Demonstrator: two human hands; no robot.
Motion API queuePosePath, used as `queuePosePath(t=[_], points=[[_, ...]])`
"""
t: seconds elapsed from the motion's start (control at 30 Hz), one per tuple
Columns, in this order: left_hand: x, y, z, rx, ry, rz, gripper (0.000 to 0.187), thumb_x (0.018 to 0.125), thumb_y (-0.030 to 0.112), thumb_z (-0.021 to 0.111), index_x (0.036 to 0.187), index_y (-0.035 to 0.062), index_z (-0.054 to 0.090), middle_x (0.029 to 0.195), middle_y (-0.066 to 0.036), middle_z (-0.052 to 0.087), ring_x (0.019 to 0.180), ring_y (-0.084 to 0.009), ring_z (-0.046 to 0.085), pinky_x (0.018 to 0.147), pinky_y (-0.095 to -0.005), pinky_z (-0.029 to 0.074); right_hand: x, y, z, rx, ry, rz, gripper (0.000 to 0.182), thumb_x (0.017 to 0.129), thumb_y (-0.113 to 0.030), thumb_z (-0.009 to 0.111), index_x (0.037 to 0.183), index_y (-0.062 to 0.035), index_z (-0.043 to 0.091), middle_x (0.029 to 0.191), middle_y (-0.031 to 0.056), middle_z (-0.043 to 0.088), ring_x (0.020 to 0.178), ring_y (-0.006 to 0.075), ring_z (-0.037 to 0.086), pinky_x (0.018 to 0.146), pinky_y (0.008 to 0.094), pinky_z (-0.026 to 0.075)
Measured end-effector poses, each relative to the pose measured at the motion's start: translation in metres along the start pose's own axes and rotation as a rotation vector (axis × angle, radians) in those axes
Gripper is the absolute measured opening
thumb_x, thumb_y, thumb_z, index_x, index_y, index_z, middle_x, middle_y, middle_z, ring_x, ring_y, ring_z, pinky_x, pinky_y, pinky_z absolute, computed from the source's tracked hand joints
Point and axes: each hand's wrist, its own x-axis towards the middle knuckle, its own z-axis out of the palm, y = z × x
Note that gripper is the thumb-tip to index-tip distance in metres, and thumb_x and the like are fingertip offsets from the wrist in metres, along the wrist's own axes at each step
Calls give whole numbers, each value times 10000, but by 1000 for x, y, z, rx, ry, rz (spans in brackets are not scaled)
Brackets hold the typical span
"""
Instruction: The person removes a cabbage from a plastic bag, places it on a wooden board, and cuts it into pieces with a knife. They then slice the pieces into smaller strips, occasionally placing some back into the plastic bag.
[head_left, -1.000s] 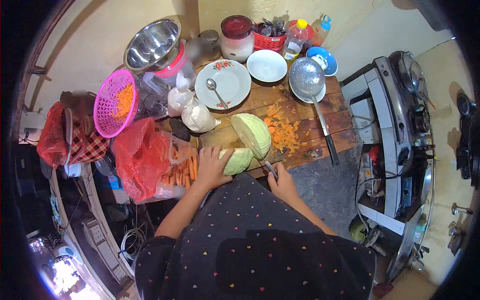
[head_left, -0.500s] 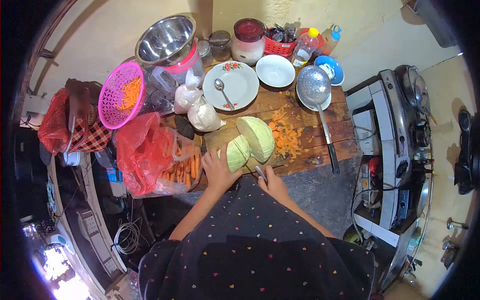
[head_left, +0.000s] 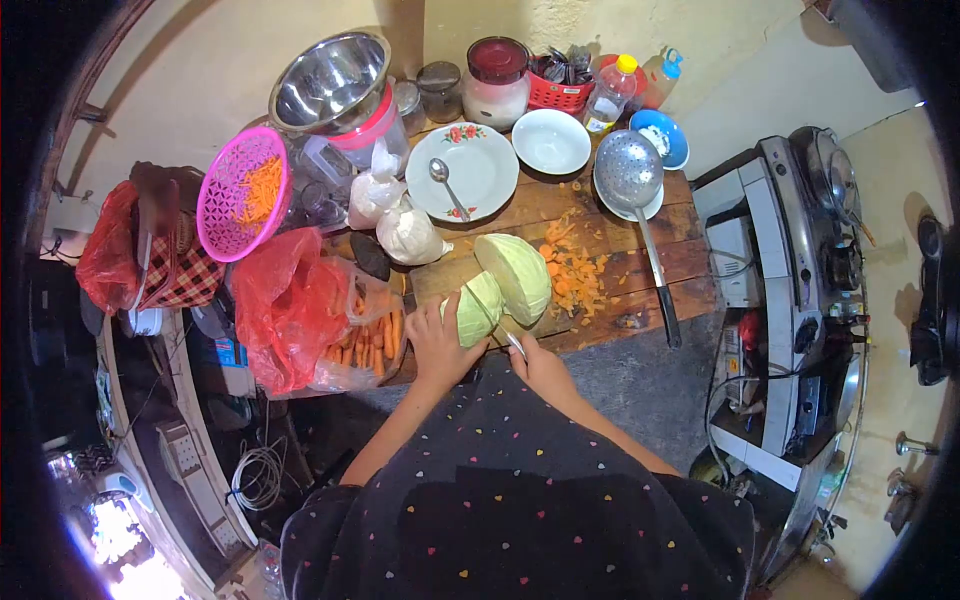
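A cut piece of pale green cabbage [head_left: 474, 318] lies on a wooden cutting board [head_left: 447, 277] at the table's near edge. My left hand [head_left: 440, 338] presses against its left side, fingers curved over it. In my right hand [head_left: 545, 371] is a knife [head_left: 515, 345], gripped by its handle. A dark slanting line across the cabbage piece appears to be the blade in a cut; most of the blade is hard to make out. Touching this piece on the right is a larger cabbage half [head_left: 517, 276], dome side toward the right.
Orange carrot peelings [head_left: 578, 280] lie right of the board, near a long-handled skimmer [head_left: 648, 240]. To the left sit a bag of carrots [head_left: 375, 345] and a pink basket [head_left: 222, 212] with shredded carrot. Behind are a flowered plate [head_left: 490, 180] and a white bowl [head_left: 551, 141].
My right hand and the knife handle have shifted slightly left, nearer the cabbage piece. A dark slanting line now shows more clearly across that piece. My left hand stays nearly in place.
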Motion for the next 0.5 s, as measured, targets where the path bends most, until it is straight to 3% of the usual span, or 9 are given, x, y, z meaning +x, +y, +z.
queuePosePath(t=[0.2, 0.5], points=[[-5, -3, 10, 26, -7, 21, 892, 623, 435, 771, 1356, 80, 408, 1222, -137, 431, 1092, -330, 406, 921, -503, 283, 1, -24, -17, -112, -94, 112, 286, 976, -297, 418, 972, -14, 461, 693, 254, 616, 664, 445, 611, 591, 546, 468], [-7, -4, 17, 44, -50, 12, 923, 583, 429, 792, 1347, 79, 410, 1241, -138, 423, 1122, -338, 404, 918, -493, 279, 25, -14, -4, -136, -125, 81, 278, 967, -284, 427, 1022, -14, 463, 749, 260, 629, 697, 452, 614, 630, 548, 473]])
